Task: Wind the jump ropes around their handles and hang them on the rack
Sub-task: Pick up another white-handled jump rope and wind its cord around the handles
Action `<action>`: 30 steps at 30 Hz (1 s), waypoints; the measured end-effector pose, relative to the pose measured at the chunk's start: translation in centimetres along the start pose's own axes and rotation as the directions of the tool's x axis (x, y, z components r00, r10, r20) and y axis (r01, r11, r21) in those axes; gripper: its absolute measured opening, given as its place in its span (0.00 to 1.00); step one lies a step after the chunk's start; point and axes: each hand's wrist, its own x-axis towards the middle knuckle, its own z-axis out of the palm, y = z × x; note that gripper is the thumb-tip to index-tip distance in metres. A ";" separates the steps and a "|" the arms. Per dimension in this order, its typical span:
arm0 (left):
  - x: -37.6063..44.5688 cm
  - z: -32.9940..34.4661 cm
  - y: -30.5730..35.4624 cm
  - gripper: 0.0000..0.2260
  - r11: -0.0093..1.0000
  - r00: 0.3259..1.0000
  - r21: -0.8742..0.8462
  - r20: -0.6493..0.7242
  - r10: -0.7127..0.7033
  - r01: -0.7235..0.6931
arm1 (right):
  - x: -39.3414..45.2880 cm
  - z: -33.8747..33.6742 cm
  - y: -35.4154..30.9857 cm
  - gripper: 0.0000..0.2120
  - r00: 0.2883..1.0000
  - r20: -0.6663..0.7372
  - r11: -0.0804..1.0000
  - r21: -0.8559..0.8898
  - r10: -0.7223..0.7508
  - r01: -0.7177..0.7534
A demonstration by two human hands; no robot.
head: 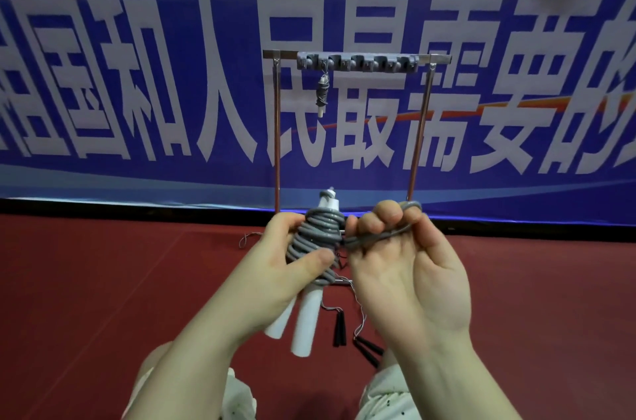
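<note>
My left hand (275, 257) grips a pair of white handles (304, 323) with grey rope (315, 233) wound thickly around their upper part, thumb pressed on the coils. My right hand (402, 257) is curled round the free loop of the same grey rope (409, 206), which sticks out above the fingers. Behind the hands stands a metal rack (277, 130) with a grey hook bar (358, 62) across the top. One wound grey rope with white handles (322, 90) hangs from a left hook.
On the red floor (103, 282) between my knees lie black-handled jump ropes (339, 330) with thin wire cord (359, 313). A blue banner with large white characters (172, 75) covers the wall behind the rack. My pale trouser knees (389, 395) show at the bottom.
</note>
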 end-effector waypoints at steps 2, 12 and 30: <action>-0.5 0.5 0.3 0.17 0.999 1.000 -0.027 -0.012 0.027 -0.027 | -0.1 0.4 -0.1 0.10 0.999 -0.030 1.000 -0.021 -0.023 0.023; -0.7 1.8 1.2 0.20 0.961 0.985 -0.267 -0.171 0.032 -0.078 | -0.6 0.9 0.1 0.10 0.995 0.086 0.997 0.065 0.040 -0.045; -1.0 1.4 0.1 0.13 0.934 0.970 0.344 -0.173 0.169 -0.101 | -0.7 -0.1 -3.1 0.17 0.999 0.034 0.835 -0.551 0.028 -0.005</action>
